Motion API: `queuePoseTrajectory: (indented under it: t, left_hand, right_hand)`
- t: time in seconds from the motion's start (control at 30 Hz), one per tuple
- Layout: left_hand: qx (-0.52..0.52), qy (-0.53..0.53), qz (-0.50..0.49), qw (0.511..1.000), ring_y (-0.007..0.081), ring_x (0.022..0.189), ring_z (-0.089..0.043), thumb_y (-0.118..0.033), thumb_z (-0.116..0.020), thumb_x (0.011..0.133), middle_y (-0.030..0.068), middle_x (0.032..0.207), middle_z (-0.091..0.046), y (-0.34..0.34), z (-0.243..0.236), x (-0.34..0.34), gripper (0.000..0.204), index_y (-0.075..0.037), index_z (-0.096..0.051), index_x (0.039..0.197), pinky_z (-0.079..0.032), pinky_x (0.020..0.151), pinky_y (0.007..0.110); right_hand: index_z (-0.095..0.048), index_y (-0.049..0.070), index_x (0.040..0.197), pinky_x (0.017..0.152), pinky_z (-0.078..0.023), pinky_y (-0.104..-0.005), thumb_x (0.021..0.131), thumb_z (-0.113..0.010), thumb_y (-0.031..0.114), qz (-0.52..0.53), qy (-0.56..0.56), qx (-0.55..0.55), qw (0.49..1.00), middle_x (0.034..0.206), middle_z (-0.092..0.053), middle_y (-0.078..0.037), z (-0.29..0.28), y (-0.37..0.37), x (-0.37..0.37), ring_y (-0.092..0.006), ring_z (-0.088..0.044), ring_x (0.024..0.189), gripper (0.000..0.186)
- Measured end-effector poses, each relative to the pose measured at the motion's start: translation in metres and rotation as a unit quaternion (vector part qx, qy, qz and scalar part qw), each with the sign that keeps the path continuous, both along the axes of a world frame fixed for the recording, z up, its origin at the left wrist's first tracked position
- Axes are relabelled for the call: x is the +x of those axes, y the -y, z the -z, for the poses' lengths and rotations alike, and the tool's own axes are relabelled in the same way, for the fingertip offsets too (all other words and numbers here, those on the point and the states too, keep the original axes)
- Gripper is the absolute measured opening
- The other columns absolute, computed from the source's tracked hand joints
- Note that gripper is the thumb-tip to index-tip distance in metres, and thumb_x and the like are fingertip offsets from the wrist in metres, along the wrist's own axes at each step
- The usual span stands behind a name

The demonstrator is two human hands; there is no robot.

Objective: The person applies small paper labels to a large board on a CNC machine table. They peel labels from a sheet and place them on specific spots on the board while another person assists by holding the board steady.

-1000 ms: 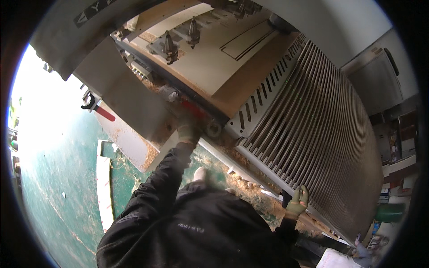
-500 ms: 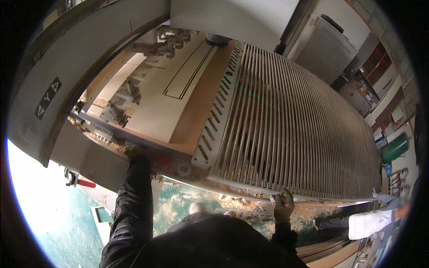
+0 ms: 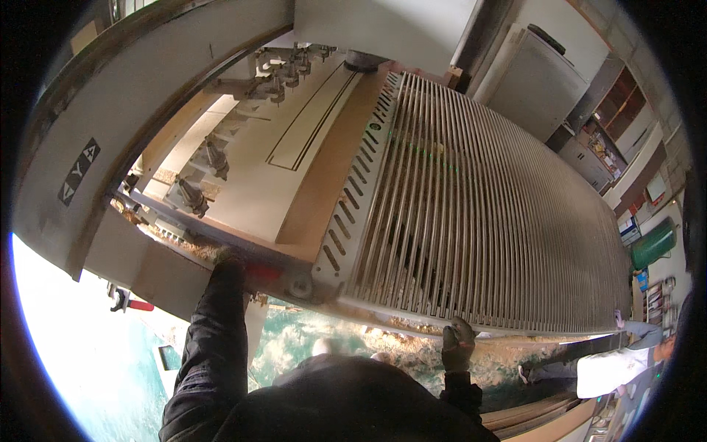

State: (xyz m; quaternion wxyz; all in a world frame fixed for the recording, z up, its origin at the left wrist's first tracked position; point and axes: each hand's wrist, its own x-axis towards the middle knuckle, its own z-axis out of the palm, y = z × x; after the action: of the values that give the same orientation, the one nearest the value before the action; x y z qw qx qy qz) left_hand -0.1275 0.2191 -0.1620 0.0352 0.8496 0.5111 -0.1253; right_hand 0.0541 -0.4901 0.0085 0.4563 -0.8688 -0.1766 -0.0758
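Note:
My left arm reaches forward to the dark edge rail (image 3: 291, 269) of a large grey woodworking machine. My left hand (image 3: 227, 257) is at that rail; its fingers are too hidden to make out. My right hand (image 3: 458, 345), in a dark glove, is at the near edge of a slatted metal table (image 3: 486, 214), its fingers curled against that edge. Inside the machine lies a pale panel (image 3: 294, 158) with a dark outline on it, on a brown board (image 3: 317, 191). Several tool holders (image 3: 193, 197) stand in a row left of the panel.
The curved grey cover (image 3: 55, 214) arches over the left side. Sawdust lies along the machine's lower edge and on the green floor (image 3: 294, 331). Another person in a white apron (image 3: 600, 374) stands at the table's far right. Boards (image 3: 541, 412) are stacked behind my right arm.
The view has shifted slightly. My right hand has slid a little to the left along the table edge; my left hand stays by the rail.

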Motion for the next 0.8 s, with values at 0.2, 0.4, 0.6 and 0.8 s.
queuePoseTrajectory:
  t: [0.2,0.4,0.6,0.8]
  left_hand:
    - [-0.027,-0.092,0.098,0.991,0.0332,0.115,-0.069,-0.042,-0.066,0.094,0.0186,0.124,-0.071,0.055,-0.049,-0.001,0.041,-0.01,-0.073,0.118,-0.057,0.096,0.047]
    - [-0.029,0.057,0.008,0.998,0.0375,0.128,-0.058,-0.035,-0.067,0.092,0.0244,0.146,-0.054,0.1,-0.121,-0.019,0.056,-0.005,-0.057,0.138,-0.048,0.108,0.049]
    - [0.244,0.301,0.06,0.92,0.0414,0.139,-0.048,-0.016,-0.07,0.088,0.0253,0.146,-0.053,0.13,-0.142,-0.056,0.069,-0.001,-0.046,0.151,-0.039,0.118,0.046]
    - [0.142,0.674,-0.128,0.714,0.0287,0.112,-0.065,-0.005,-0.068,0.091,0.0138,0.122,-0.067,0.151,-0.221,-0.054,0.046,-0.002,-0.056,0.135,-0.055,0.093,0.039]
  right_hand:
    - [-0.065,0.002,0.131,0.095,-0.055,-0.0491,0.095,-0.074,0.018,-0.042,-0.041,0.093,0.994,0.129,-0.065,-0.019,0.015,-0.018,0.011,-0.0339,-0.066,0.112,0.041]
    - [-0.068,0.0,0.124,0.093,-0.054,-0.0481,0.096,-0.073,0.021,-0.056,-0.004,-0.011,0.998,0.118,-0.07,-0.02,0.007,-0.03,0.022,-0.0335,-0.068,0.109,0.035]
    - [-0.068,-0.001,0.127,0.096,-0.054,-0.0434,0.092,-0.073,0.021,-0.054,-0.038,-0.044,0.997,0.121,-0.072,-0.019,-0.005,-0.044,0.033,-0.0318,-0.069,0.111,0.042]
    - [-0.068,0.0,0.129,0.099,-0.054,-0.0422,0.092,-0.075,0.014,-0.145,-0.062,0.001,0.987,0.122,-0.072,-0.017,-0.032,-0.089,0.018,-0.0293,-0.069,0.114,0.04]
